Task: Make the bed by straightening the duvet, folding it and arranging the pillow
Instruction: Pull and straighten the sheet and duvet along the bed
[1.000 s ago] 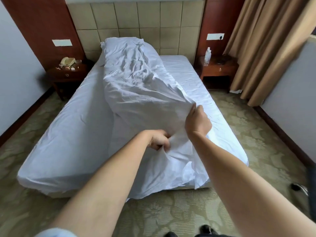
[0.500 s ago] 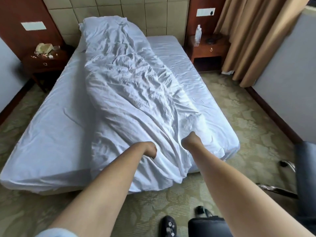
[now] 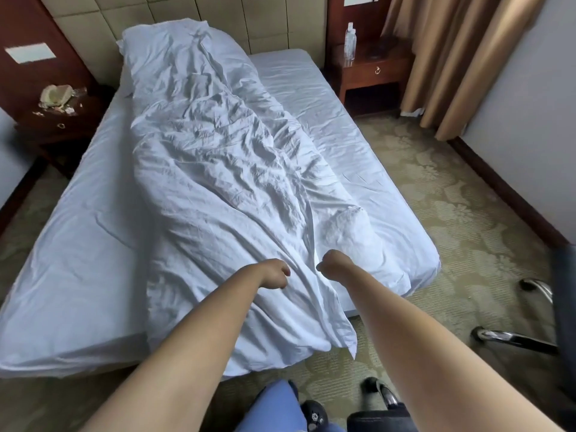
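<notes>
A crumpled white duvet [image 3: 218,169] lies bunched in a long strip down the middle of the bed [image 3: 71,275], its near end hanging over the foot. My left hand [image 3: 276,272] and my right hand [image 3: 332,263] are curled into the duvet's fabric close together near the foot edge, gripping it. The fingers are hidden in the folds. At the headboard the duvet's far end covers a raised lump; the pillow itself cannot be made out.
A dark nightstand [image 3: 59,120] with litter stands left of the bed. A wooden nightstand [image 3: 374,73] with a clear bottle [image 3: 350,42] stands right, beside tan curtains [image 3: 452,63]. A chair's chrome base [image 3: 514,338] sits on the carpet at right. My feet are at the bed's foot.
My hands have dropped from holding the duvet's end raised down onto the bed's foot, and the duvet now lies flat. The view has tilted downward.
</notes>
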Available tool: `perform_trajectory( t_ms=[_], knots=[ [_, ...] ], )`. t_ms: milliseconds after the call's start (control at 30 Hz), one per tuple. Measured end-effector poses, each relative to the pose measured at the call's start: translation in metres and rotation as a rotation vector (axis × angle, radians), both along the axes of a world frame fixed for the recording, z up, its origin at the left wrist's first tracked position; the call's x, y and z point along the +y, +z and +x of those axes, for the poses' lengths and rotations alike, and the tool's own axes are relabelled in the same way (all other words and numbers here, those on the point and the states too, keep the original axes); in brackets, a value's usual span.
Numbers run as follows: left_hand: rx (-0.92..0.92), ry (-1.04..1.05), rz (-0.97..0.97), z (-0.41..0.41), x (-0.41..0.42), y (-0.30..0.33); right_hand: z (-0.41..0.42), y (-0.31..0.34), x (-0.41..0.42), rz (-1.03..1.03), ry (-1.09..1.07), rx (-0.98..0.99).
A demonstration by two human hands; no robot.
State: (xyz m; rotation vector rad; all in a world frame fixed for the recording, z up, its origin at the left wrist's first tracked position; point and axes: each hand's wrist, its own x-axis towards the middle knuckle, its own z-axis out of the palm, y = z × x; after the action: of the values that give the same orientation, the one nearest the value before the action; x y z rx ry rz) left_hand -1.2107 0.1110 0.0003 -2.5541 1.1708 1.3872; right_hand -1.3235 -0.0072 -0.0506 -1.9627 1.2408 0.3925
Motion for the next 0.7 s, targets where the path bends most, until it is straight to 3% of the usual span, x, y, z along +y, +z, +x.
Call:
perform_trajectory(
  t_ms=[200, 400, 633, 700],
  knots=[
    [0.04, 0.005, 0.061, 0.035, -0.036, -0.034, 0.025, -0.032, -0.035, 0.026, 0.04, 0.059],
    [0.051, 0.038, 0.004, 0.085, -0.1, -0.073, 0.07, -0.057, -0.076, 0.054, 0.041, 0.092],
    [-0.032, 0.243, -0.063, 0.129, -0.127, -0.126, 0.116, -0.095, -0.081, 0.508, -0.32, 0.006],
    [-0.005, 0.337, -0.096, 0.133, -0.125, -0.141, 0.126, -0.101, -0.077, 0.603, -0.27, 0.017]
  ],
)
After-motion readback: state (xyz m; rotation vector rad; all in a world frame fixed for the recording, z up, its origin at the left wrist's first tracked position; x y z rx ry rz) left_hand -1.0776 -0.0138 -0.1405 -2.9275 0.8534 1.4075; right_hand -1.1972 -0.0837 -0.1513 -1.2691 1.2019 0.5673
